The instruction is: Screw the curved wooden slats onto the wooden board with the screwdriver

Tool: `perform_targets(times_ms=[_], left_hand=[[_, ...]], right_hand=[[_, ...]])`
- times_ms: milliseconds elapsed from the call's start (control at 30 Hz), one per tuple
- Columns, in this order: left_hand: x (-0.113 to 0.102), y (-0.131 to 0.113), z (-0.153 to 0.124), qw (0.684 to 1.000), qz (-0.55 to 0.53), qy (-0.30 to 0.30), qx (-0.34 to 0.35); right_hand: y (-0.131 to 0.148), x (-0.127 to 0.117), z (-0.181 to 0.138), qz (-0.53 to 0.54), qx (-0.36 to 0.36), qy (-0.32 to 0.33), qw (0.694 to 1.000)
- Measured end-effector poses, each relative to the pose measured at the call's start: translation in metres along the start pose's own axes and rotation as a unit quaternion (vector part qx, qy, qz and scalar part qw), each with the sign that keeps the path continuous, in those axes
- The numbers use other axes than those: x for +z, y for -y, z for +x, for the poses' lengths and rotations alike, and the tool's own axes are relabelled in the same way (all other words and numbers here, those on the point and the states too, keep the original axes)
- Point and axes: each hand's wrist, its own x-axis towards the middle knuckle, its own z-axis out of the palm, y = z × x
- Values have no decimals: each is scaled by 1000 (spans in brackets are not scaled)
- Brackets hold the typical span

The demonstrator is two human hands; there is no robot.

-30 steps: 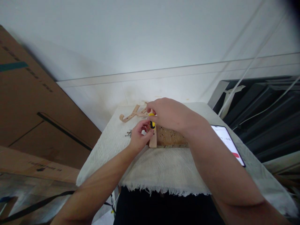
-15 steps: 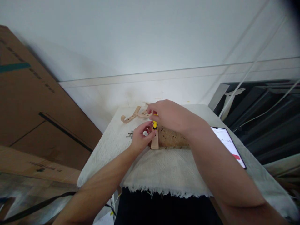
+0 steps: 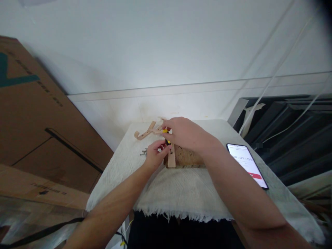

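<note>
In the head view, the fingers of our right hand [image 3: 181,133] are curled closed around a yellow-and-black screwdriver [image 3: 165,131], held over a pale wooden strip [image 3: 171,161]. The strip lies across the left end of a brown pitted board [image 3: 190,157], on the far half of our cloth-covered bench [image 3: 178,193]. Our left hand [image 3: 155,155] is at the strip's left side, thumb and forefinger bent close together by the tool's lower end; whether they pinch anything, we cannot tell. A dark spot shows on the strip just nearer us; we cannot say if it is a hole or a screw head.

To turn the tool well, we would judge, we should hold its shaft square to the strip, press straight down as we twist, and let the left fingers steady the strip, clear of the tip. Loose screws [image 3: 143,152] lie left of that hand, and curved wooden pieces [image 3: 145,133] lie farther off.

As for writing, the phone [image 3: 246,165] at right seems to read 00:01:09, with a red button below. The cardboard box [image 3: 24,114] at left carries dark print too blurred for us to read, and teal marking.
</note>
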Motion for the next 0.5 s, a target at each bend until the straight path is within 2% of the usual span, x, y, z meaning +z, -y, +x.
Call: perform_targets(times_ms=[133,200,333,433,500], left_hand=[[-3,3,0,999,-21,39,-12],[-4,3,-1,998,-25,59,1],[-5,1,-1,996,28,73,41],[-3,3,2,997,31,38,56],[-2,7,4,999,7,22,43]], right_hand=[[-7,3,0,26,-55,22,998],[-7,6,3,14,-55,19,998],[0,10,7,-54,18,-4,998],[5,8,8,-94,73,-3,993],[6,5,7,-101,93,3,991]])
